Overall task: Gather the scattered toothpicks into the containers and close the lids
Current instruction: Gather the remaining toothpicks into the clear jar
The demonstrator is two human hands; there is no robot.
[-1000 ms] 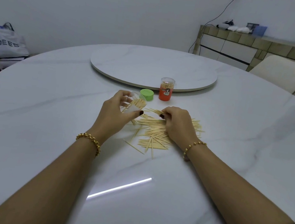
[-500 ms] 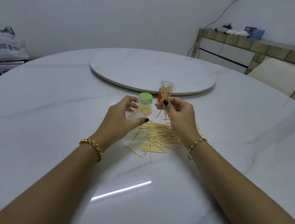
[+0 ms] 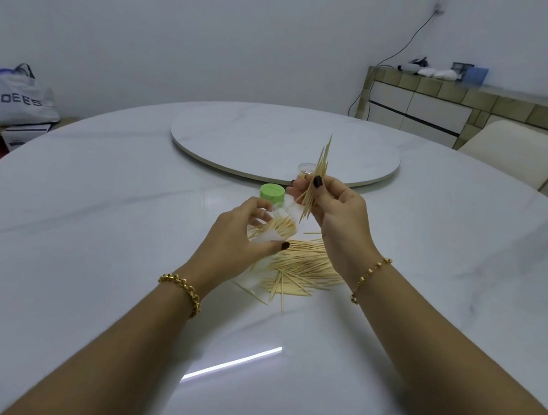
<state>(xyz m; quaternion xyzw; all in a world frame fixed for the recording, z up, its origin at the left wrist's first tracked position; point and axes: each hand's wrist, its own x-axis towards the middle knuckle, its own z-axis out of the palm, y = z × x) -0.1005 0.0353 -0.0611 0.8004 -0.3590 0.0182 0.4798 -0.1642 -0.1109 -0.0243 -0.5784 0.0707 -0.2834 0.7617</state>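
Head camera: the right hand (image 3: 331, 211) pinches a bundle of toothpicks (image 3: 317, 178) between thumb and fingers, the bundle's long axis steep, tips up and slightly away, lower ends pointing down and left toward the left hand (image 3: 237, 240). The left hand grips a clear container (image 3: 280, 225), tilted with its mouth up and to the right, already partly filled with picks. The mouth lies just below and left of the bundle's lower ends, apart from them, so the coming move likely turns on lining the bundle with the tilted opening. The loose toothpick pile (image 3: 299, 269) lies on the table (image 3: 91, 219) beneath and between both wrists. A green lid (image 3: 272, 192) sits just beyond the left hand; a second container (image 3: 305, 171) stands behind the right fingers, mostly hidden. The clear container's rim is hard to make out against the white marble
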